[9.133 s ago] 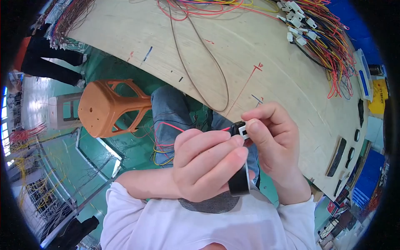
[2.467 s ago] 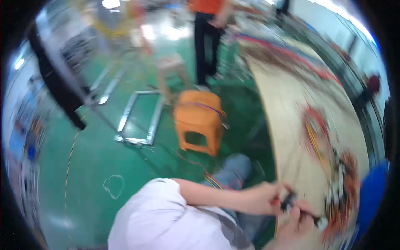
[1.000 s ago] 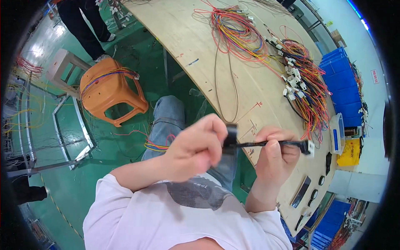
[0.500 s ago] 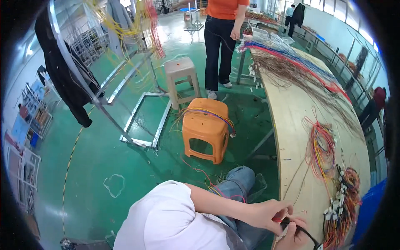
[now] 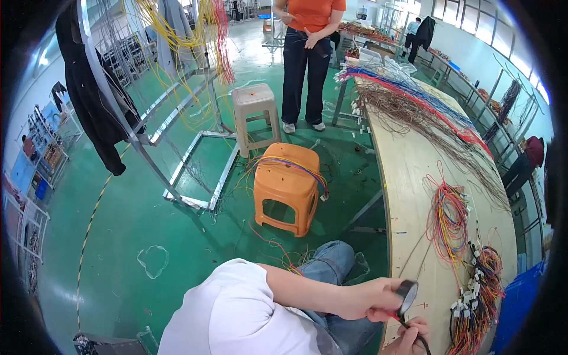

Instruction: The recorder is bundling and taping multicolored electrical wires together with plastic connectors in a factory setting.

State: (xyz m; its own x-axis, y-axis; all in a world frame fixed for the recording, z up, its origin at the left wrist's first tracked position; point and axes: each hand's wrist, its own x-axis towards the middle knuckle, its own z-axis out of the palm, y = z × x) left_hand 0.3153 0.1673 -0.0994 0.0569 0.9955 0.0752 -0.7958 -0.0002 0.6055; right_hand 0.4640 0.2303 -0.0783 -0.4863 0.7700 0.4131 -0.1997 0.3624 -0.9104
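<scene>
My left hand (image 5: 378, 300) is closed round a roll of black tape (image 5: 407, 296) above the near edge of the wooden table. Just below it, the fingers of my right hand (image 5: 410, 338) pinch a thin black wire bundle (image 5: 424, 343). A short dark length with a bit of red runs between the two hands; whether it is tape or wire is hard to tell. Part of the right hand is cut off by the lower edge of the picture.
On the wooden table (image 5: 408, 195) lie a coil of coloured wires (image 5: 448, 219), a bundle with white connectors (image 5: 473, 296) and long brown wires (image 5: 393, 106). An orange stool (image 5: 287, 183) carries wires. Beyond stand a beige stool (image 5: 254, 97), a metal frame (image 5: 216, 177) and a person in orange (image 5: 307, 53).
My left hand has turned and drawn away from my right, bringing the tape roll into plain sight. The person in orange has brought both hands together at the waist.
</scene>
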